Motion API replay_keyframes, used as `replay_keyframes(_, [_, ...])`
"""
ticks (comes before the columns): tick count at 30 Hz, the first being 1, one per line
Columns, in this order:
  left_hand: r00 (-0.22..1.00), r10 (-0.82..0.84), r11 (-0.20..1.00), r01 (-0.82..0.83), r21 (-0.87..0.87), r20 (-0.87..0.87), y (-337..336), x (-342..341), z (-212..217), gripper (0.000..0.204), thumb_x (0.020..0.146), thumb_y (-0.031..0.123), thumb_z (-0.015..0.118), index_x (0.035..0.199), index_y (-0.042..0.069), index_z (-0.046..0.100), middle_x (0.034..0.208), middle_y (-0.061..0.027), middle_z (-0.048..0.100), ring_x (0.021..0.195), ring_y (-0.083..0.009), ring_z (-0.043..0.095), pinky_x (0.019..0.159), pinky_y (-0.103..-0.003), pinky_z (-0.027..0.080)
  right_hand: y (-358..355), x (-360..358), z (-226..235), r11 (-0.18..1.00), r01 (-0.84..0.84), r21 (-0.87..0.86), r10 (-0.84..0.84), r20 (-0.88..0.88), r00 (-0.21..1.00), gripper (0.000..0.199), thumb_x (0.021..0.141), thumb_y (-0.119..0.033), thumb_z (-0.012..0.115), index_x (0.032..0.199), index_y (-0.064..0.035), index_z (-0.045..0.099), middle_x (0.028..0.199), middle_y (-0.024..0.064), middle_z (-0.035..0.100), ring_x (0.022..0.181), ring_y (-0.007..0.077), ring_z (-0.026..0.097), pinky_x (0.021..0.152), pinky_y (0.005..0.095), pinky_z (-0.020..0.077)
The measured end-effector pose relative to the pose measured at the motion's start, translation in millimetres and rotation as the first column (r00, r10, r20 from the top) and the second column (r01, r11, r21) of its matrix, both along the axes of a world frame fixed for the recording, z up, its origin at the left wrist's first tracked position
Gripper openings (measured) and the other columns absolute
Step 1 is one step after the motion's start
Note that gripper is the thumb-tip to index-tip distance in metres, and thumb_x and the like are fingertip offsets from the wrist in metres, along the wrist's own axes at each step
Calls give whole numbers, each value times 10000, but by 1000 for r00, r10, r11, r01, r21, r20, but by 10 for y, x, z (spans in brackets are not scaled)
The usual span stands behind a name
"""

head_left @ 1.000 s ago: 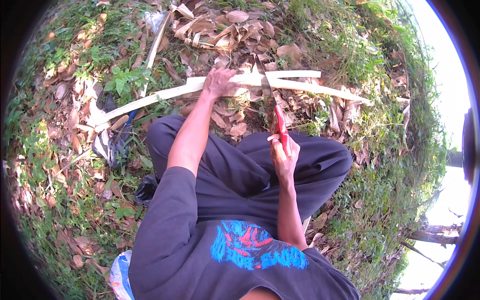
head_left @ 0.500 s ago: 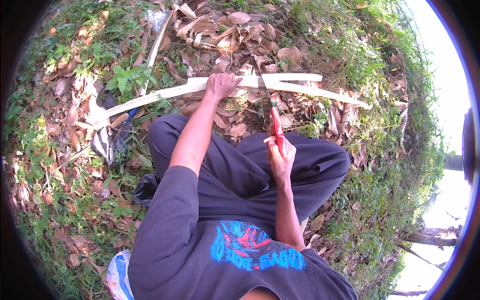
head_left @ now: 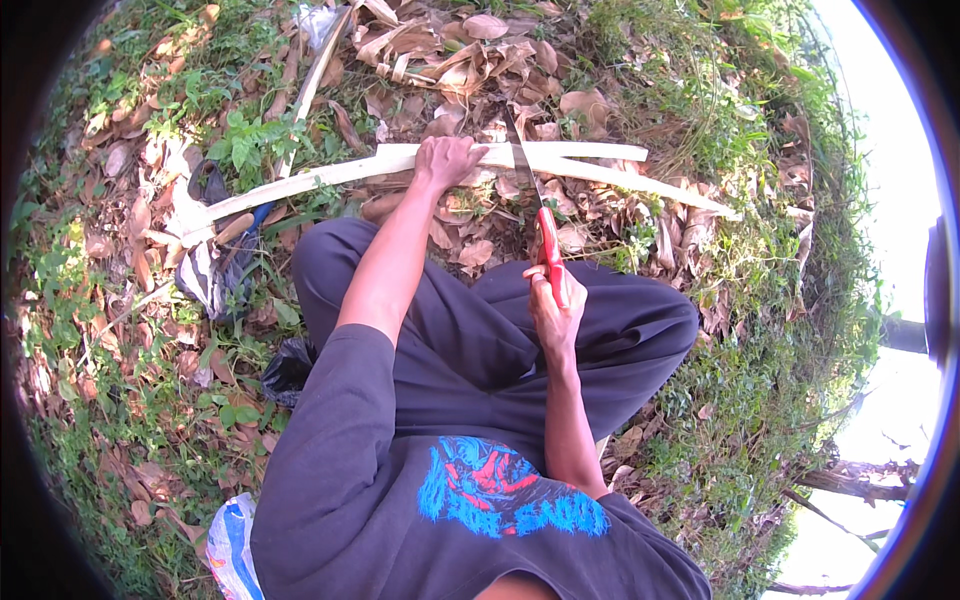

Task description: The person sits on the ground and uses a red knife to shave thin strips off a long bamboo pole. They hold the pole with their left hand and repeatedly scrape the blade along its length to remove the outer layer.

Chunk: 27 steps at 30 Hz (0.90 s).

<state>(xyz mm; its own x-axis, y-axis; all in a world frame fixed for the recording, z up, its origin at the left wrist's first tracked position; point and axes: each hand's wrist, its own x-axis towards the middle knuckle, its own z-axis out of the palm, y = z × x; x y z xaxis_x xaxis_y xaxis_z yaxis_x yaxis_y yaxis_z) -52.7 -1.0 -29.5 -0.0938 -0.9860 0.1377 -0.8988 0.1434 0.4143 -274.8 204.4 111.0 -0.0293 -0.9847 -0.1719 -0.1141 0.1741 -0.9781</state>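
Note:
My right hand (head_left: 556,303) is closed round the red handle of a handsaw (head_left: 547,238). The saw's thin blade points away from me and lies across a short pale wooden strip (head_left: 592,151). Beneath that strip runs a longer pale wooden strip (head_left: 665,187), reaching out to both sides. My left hand (head_left: 447,162) is wrapped over the strips, left of the blade, and presses them together. Part of the longer strip is hidden under the hand and the short strip.
Another pale strip (head_left: 312,85) lies at the upper left, near a clear plastic scrap (head_left: 316,24). A wooden-handled tool (head_left: 235,229) rests by dark and grey plastic bags (head_left: 207,282). Dry leaves (head_left: 455,62) and grass surround my crossed legs. A blue-white bag (head_left: 232,548) sits at lower left.
The saw and my right hand have shifted very slightly toward me and left. My left hand keeps its grip, and the strips stay in place apart from a small camera shift.

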Motion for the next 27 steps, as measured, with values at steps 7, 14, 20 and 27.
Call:
replay_keyframes(7, [1000, 7, 1000, -7, -16, 15, 15, -9, 20, 488, 972, 567, 479, 896, 135, 692, 829, -144, 730, 811, -330, 716, 764, -472, 545, -28, 18, 51, 999, 5, 43, -5, 11, 1000, 141, 914, -42, 564, 898, 13, 693, 575, -56, 482, 491, 14, 410, 469, 216, 318])
replay_keyframes(14, [1000, -14, 978, 11, -210, -10, 13, 8, -33, 403, 946, 504, 578, 825, 129, 663, 687, -136, 687, 648, -349, 692, 598, -471, 559, -43, -16, -28, 999, -35, 4, 35, 24, 999, 141, 959, -59, 547, 934, 37, 647, 580, -53, 470, 444, 21, 392, 416, 198, 316])
replay_keyframes(20, [999, -36, 997, 36, -72, 0, 6, -6, -31, 470, 993, 546, 456, 917, 138, 676, 774, -130, 721, 734, -309, 711, 710, -456, 549, -17, -42, -30, 999, 12, 35, -13, 41, 999, 139, 941, -43, 552, 905, 27, 667, 587, -63, 480, 485, 10, 397, 453, 201, 305])
replay_keyframes(27, [996, -25, 998, 29, -49, 84, -30, -61, -71, 513, 1019, 541, 414, 830, 129, 655, 666, -83, 680, 597, -237, 683, 588, -399, 541, -218, -55, 40, 996, -57, -62, 52, -80, 995, 165, 917, -45, 558, 840, 40, 678, 576, -43, 495, 509, 33, 412, 495, 228, 325])
